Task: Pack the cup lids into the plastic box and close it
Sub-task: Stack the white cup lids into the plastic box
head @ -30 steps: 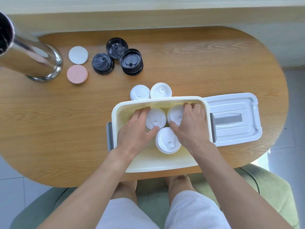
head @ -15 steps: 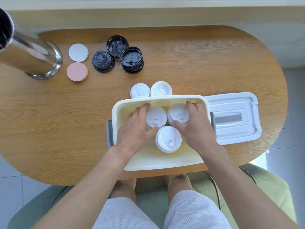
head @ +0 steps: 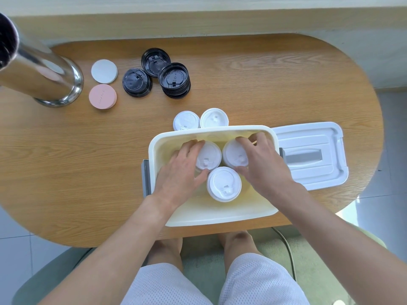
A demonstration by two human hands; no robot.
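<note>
Down inside the plastic box point(head: 222, 219), both hands curl round white lid stacks point(head: 208, 155).

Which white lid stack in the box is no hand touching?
The white lid stack nearest the person; the left hand and right hand grip the others.

Cut off at the left edge: steel cylinder point(head: 39, 78), top blurred. Half hidden behind the plastic box point(head: 220, 217) rim: two white lids point(head: 199, 122). Covered by the left hand point(head: 179, 172): box floor beneath. Embossed lettering on the black lids point(head: 174, 79) too small to read.
</note>
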